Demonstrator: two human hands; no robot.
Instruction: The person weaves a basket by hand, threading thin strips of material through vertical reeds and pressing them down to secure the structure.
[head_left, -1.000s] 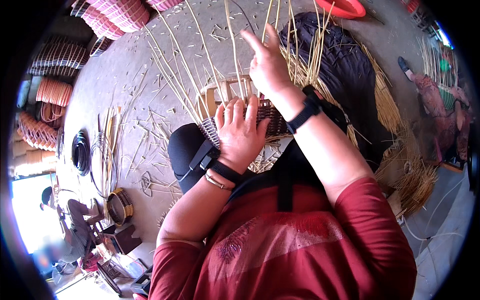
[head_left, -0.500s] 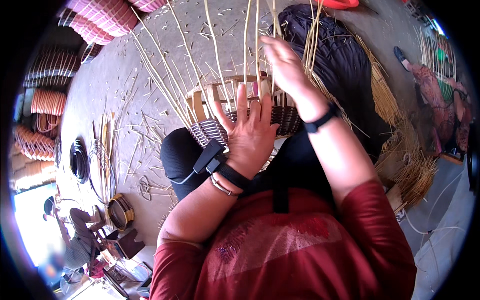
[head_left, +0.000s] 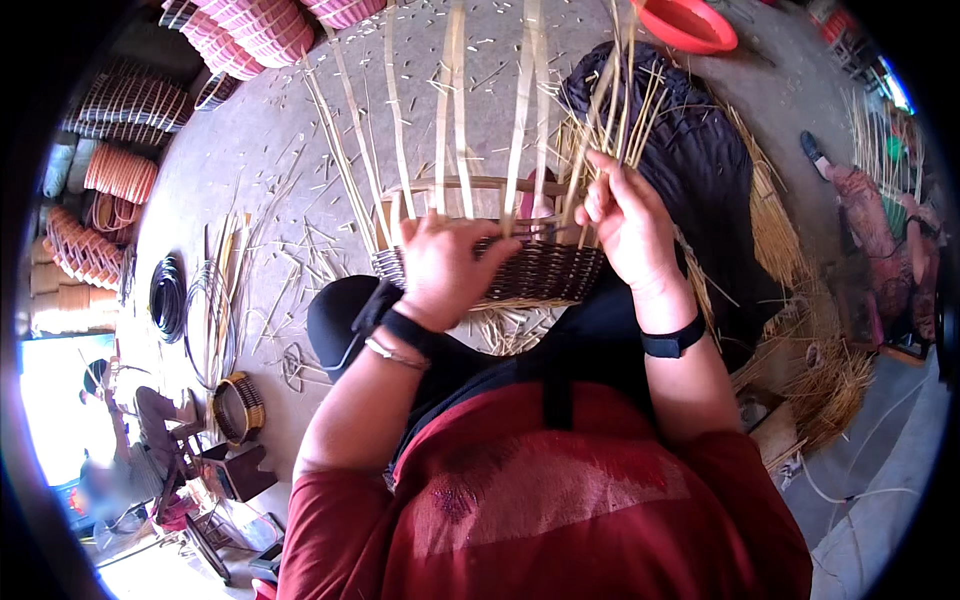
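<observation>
A half-woven basket [head_left: 545, 274] rests between my knees, its dark brown weave low on the sides and long pale stakes [head_left: 459, 110] rising from it. My left hand [head_left: 448, 268] grips the top of the weave on the near side, fingers over the edge and thumb pointing right. My right hand [head_left: 632, 222] is closed beside the basket's right end, among the stakes there. A thin dark weaving strand [head_left: 553, 235] appears to run along the weave toward its fingers; the exact pinch is hard to see. A pale hoop [head_left: 470, 183] shows along the far side.
Dark cloth [head_left: 690, 150] covers a bundle of straw at right. A red basin [head_left: 690, 24] stands beyond it. Pale offcuts litter the floor. Stacked baskets [head_left: 120, 170], a black coil [head_left: 167, 295] and a small basket [head_left: 238, 408] lie left. Other people sit at both sides.
My left hand has gone from spread flat over the stakes to gripping the weave, a little left. My right hand has come down toward me and right, its fingers now curled.
</observation>
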